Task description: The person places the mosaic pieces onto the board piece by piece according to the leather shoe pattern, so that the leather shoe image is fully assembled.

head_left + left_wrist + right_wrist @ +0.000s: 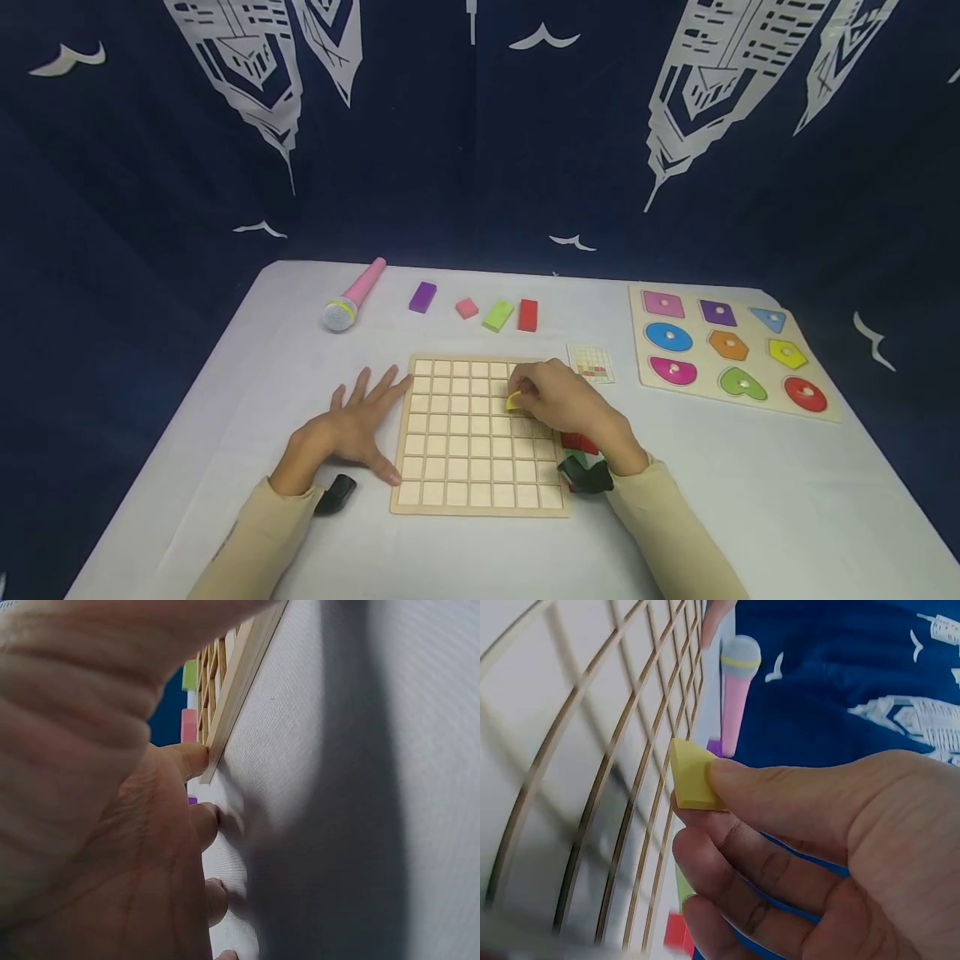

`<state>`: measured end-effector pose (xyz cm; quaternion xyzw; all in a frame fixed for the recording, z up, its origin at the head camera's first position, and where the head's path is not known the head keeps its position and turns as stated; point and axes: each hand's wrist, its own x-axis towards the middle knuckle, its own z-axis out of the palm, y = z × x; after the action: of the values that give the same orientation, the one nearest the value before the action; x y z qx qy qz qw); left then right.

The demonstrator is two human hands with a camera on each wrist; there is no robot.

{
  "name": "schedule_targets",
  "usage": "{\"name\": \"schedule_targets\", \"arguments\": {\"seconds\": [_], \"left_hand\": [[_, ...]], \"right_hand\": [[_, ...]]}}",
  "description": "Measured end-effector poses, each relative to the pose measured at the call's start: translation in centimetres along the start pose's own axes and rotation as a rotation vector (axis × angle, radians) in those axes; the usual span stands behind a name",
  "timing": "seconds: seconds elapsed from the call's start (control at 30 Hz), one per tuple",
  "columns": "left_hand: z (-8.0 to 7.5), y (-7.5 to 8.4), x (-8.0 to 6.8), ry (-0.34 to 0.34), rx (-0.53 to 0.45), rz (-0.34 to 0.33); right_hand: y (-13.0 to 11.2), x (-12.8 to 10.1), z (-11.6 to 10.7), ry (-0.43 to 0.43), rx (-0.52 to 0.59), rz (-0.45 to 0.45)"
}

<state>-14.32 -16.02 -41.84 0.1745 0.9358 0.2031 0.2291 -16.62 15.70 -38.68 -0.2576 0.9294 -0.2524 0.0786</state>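
A wooden grid board (457, 508) with square cells lies on the white table. My right hand (562, 400) pinches a small yellow block (694, 776) between thumb and fingers, over the upper right cells of the board. In the right wrist view the block is held close to the grid; whether it touches cannot be told. Fingers spread, my left hand (348, 429) rests beside the board, its thumb and a fingertip touching the left edge. Partly hidden under the right wrist are some red pieces (581, 443) and a green one (576, 457).
Behind the board lie a pink toy microphone (360, 292), a purple block (422, 297), a pink block (467, 308), a lime green block (498, 316) and a red block (528, 315). A pattern card (591, 363) and a shape puzzle board (645, 367) are to the right.
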Motion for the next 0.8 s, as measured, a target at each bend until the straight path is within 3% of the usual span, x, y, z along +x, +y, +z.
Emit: {"name": "schedule_targets", "arguments": {"seconds": [0.2,0.63,0.8], "left_hand": [[0.0,0.0,0.0,-0.005,0.003,0.001],[-0.1,0.3,-0.3,0.0,0.019,-0.009],[-0.2,0.5,-0.3,0.001,0.048,-0.028]], "right_hand": [[-1.8,1.7,0.9,-0.004,0.031,-0.058],[-4.3,3.7,2.9,-0.02,0.105,-0.012],[-4.7,3.9,3.8,-0.033,0.107,-0.054]]}}
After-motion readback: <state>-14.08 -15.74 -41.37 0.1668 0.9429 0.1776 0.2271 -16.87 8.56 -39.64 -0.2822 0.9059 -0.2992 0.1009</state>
